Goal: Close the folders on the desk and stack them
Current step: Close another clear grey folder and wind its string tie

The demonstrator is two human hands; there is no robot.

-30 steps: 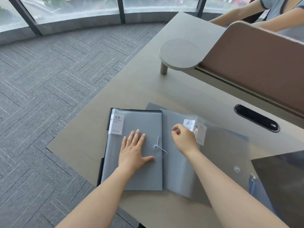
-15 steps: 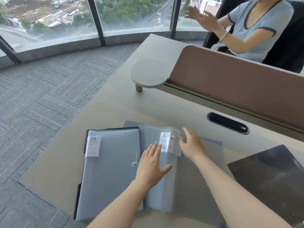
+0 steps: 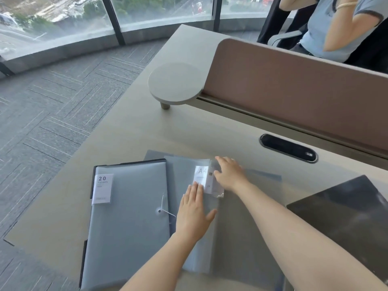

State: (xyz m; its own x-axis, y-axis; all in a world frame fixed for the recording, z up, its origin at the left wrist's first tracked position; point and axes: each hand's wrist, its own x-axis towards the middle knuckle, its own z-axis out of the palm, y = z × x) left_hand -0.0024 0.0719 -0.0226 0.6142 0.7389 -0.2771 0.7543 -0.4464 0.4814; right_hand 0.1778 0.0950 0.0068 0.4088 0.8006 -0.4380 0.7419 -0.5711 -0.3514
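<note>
A pale beige worktop point(image 3: 134, 133) runs beside grey patterned carpet point(image 3: 52, 106) and a curved wall of windows point(image 3: 63, 19). A brown divider panel point(image 3: 294, 85) stands along the far side, with a round raised shelf point(image 3: 176, 82) at its end and a dark oval cable slot point(image 3: 288, 148) below it. On the near left lies a closed grey folder point(image 3: 128, 223) with a label reading 20 and a string clasp. Just beside it, an open grey folder point(image 3: 241, 223) with translucent pockets spreads rightward. The left hand point(image 3: 194, 213) rests flat on its pages, fingers apart. The right hand point(image 3: 230, 173) presses on the top pocket beside an A4 label, fingers spread loosely. A dark folder point(image 3: 344, 215) lies at the right edge.
</note>
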